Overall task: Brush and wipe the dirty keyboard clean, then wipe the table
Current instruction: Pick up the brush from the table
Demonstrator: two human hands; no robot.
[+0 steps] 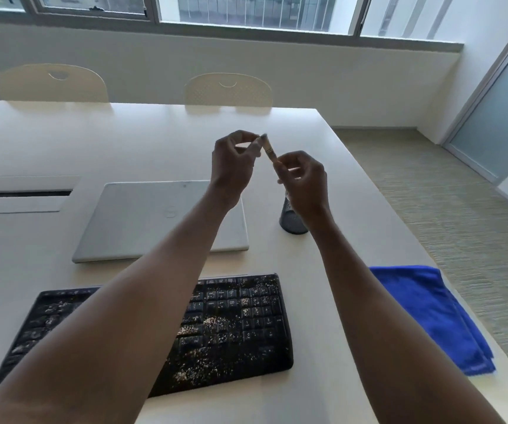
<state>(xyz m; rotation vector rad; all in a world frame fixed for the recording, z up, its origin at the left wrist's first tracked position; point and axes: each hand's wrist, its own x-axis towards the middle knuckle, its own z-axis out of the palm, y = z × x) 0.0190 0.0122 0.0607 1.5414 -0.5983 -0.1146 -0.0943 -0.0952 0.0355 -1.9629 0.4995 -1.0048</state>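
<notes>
An office meeting room: a long white worktop (47, 142) with a cable slot (21, 193), closed laptop (142, 215), two chairs (228, 88), carpet (448, 191), a frosted glass door (497, 123).

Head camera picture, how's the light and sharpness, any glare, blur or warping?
Head view: daylight from the windows behind, which are overexposed; soft sheen on the table; both forearms look dark against it. The small brush held by the left hand and right hand is slightly blurred. Wide-angle distortion curves the table edge and stretches the arms. Crumbs on the keyboard stay fairly clear.
</notes>
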